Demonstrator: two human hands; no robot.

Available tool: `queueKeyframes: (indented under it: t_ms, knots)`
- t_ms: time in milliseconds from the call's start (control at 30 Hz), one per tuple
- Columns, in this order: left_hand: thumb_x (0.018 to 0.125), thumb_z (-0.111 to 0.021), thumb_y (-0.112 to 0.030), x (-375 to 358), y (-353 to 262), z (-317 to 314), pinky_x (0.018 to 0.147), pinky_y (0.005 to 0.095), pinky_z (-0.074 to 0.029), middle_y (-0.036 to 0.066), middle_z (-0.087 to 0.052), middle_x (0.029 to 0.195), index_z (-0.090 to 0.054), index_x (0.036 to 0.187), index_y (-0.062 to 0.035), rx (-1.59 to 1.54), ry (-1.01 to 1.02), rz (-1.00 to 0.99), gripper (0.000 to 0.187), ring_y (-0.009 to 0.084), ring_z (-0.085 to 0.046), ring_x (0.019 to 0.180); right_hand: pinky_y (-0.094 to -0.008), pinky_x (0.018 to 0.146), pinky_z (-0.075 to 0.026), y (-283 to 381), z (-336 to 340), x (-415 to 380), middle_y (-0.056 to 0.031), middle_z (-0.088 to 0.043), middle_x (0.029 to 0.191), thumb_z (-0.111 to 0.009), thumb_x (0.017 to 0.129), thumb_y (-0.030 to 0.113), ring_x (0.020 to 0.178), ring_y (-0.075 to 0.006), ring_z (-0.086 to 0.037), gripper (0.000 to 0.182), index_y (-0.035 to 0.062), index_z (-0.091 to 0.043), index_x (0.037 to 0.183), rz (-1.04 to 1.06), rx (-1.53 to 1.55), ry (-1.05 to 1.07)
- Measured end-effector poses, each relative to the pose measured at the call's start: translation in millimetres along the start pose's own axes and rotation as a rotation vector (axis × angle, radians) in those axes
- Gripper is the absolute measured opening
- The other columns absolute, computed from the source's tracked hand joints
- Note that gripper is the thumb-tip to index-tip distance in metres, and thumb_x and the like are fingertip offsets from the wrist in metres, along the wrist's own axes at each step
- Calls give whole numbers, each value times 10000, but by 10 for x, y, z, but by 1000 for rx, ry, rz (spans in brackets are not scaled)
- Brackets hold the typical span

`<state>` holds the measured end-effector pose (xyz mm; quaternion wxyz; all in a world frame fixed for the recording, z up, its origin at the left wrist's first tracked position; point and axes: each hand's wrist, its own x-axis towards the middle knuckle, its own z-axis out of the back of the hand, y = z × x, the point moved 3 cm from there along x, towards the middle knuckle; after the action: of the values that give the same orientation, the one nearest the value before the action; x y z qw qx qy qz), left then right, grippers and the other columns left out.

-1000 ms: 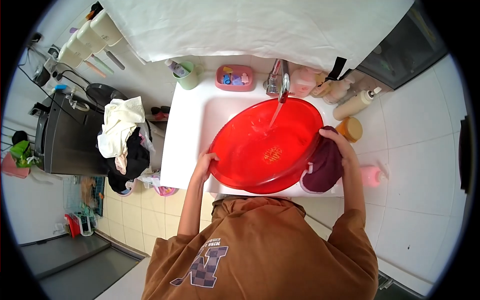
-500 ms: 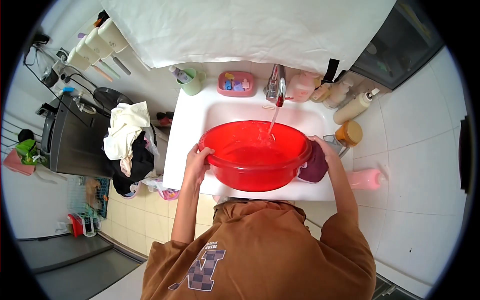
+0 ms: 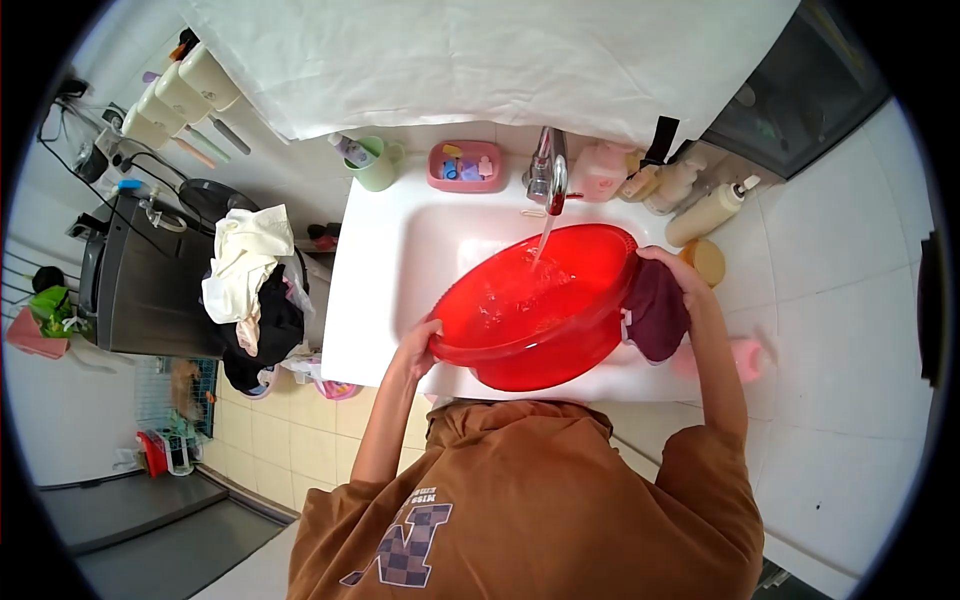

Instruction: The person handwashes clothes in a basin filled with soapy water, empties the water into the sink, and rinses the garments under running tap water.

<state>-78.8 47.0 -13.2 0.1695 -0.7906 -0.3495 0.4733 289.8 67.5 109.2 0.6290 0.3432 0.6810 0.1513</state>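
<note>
A red basin [image 3: 545, 350] is held tilted over the white sink [image 3: 365, 300], its right side higher in view than its left. Water runs into it from the chrome faucet [image 3: 547, 180], and some water lies inside. My left hand [image 3: 418, 348] grips the basin's left rim, thumb over the edge. At the right rim, my right hand [image 3: 672, 268] is closed on the basin, with a dark maroon cloth [image 3: 658, 312] hanging beneath it against the basin's outside. Its fingertips are partly hidden by the rim and cloth.
Behind the sink stand a green cup [image 3: 376, 170], a pink tray [image 3: 465, 166] and several bottles. An amber jar [image 3: 705, 262] and a pink bottle [image 3: 745, 360] are at the right. Clothes [image 3: 248, 250] are piled at the left beside a dark appliance [image 3: 160, 280].
The basin has shifted right and turned, its right end rising in view and its left end dropping. Both hands and the maroon cloth have moved right with it.
</note>
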Motion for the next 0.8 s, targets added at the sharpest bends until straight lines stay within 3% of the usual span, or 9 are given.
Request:
queueKeyframes:
  t_ms: [233, 333, 400, 500, 633, 700, 800]
  knots:
    - [636, -408, -21, 200, 249, 15, 476, 197, -432, 39, -532, 694, -445, 1048, 41, 38, 50, 274, 418, 90, -487, 528, -276, 627, -450, 360, -200, -277, -39, -582, 764, -684, 639, 268, 674, -157, -548, 269, 99, -570, 813, -4, -125, 15]
    - [670, -418, -27, 171, 219, -112, 378, 154, -378, -9, -498, 573, -480, 969, 32, -33, 94, 367, 311, 41, -419, 406, -280, 604, -462, 456, -275, -324, -53, -588, 745, -674, 648, 229, 638, -170, -554, 243, 73, -572, 803, -13, -106, -47]
    - [711, -425, -31, 185, 237, -177, 301, 125, -310, -30, -458, 505, -506, 826, 20, -82, 50, 427, 150, 21, -357, 331, -282, 606, -463, 503, -241, -247, -56, -590, 745, -672, 652, 224, 636, -171, -556, 236, 70, -573, 802, -51, -105, -42]
    - [748, -417, -21, 187, 220, -318, 272, 112, -318, 10, -481, 522, -491, 713, 20, -126, 8, 449, 91, 20, -367, 321, -282, 603, -464, 575, -271, -185, -56, -593, 748, -665, 663, 215, 635, -170, -560, 223, 67, -574, 802, -81, -75, 29]
    - [773, -414, -15, 192, 186, -364, 251, 101, -340, 66, -510, 557, -491, 739, 73, -149, 12, 541, 123, 34, -401, 319, -277, 586, -466, 696, -405, -292, -47, -597, 742, -652, 684, 207, 628, -161, -562, 198, 64, -577, 798, -79, -95, 50]
    - [793, -416, -21, 274, 279, -266, 270, 99, -388, 120, -530, 603, -482, 777, 110, -243, 193, 599, 147, 55, -440, 330, -274, 582, -466, 729, -427, -306, -46, -599, 739, -648, 690, 206, 625, -157, -563, 189, 65, -579, 794, -84, -91, 71]
    - [802, -406, -19, 269, 321, -209, 267, 112, -394, 132, -532, 622, -478, 815, 127, -331, 173, 663, 163, 72, -449, 332, -271, 580, -466, 756, -460, -338, -47, -603, 740, -642, 699, 204, 622, -153, -563, 174, 67, -582, 788, -92, -88, 109]
